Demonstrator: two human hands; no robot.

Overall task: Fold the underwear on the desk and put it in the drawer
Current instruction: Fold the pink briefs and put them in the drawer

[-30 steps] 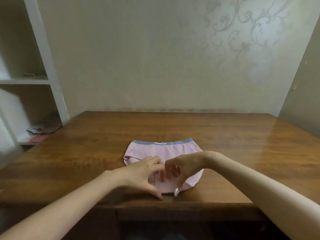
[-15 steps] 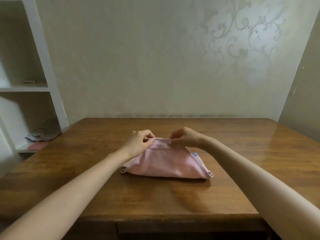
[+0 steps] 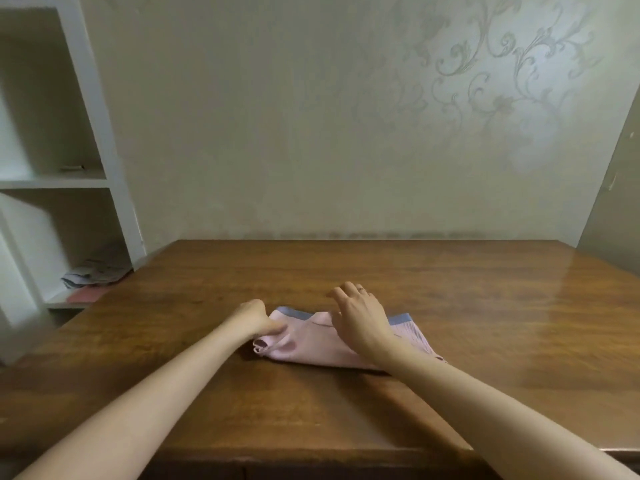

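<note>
Two bare forearms reached in over the near edge of the wooden table [image 3: 485,306], one from each near corner. The underwear [image 3: 311,344], pink with a blue waistband along its far side, lay folded on the table about midway between the left and right edges, somewhat nearer the near edge than the far one. The left hand [image 3: 254,318] was closed, its fingers pinching the bunched left end of the underwear, where the cloth puckered up. The right hand [image 3: 360,315] lay flat and open across the middle of the underwear, palm down, fingers spread and pointing toward the far edge, with a ring on one finger. To the right of that hand a ribbed part of the cloth and a stretch of waistband showed. Beyond the far left corner stood a white shelf [image 3: 114,188], with some folded cloth [image 3: 95,273] on its lower level. Behind the far edge rose a pale wall [image 3: 311,133] with a scroll pattern.
</note>
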